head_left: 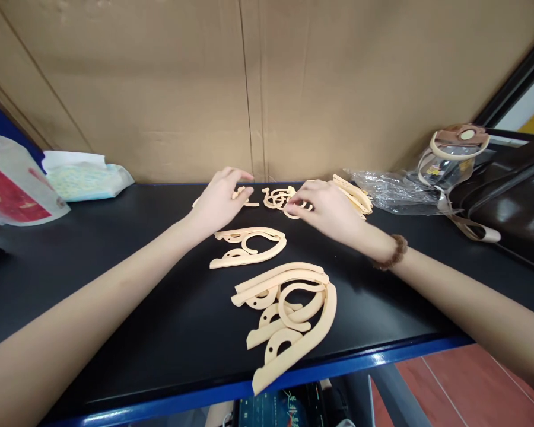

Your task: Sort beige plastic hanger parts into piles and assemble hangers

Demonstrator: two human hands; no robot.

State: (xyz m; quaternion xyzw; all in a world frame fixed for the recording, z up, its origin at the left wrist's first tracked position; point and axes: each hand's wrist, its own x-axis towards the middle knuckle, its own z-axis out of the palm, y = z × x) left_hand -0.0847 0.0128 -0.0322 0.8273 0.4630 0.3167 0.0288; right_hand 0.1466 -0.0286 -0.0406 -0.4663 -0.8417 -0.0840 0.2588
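Observation:
My left hand [222,198] hovers over the far part of the black table, thumb and fingers apart, with a few cream plastic pieces partly hidden behind it. At the right, my right hand [318,204] reaches to a small pile of cream hanger hooks [276,198]; its fingers are bent near the hooks, and whether they grip one I cannot tell. Just beyond that wrist lies a stack of cream hanger arms [353,193]. Between my forearms rests a folded cream hanger [253,246]. Closer to me, several folded hangers [293,314] overlap near the front edge.
A tissue pack [86,178] and a white-and-red bag [20,181] stand at the left. Clear plastic wrapping [396,193], a clear bottle [454,154] and a dark brown bag [507,190] are at the right. Cardboard [182,89] walls the back. A phone [280,409] shows below the table edge.

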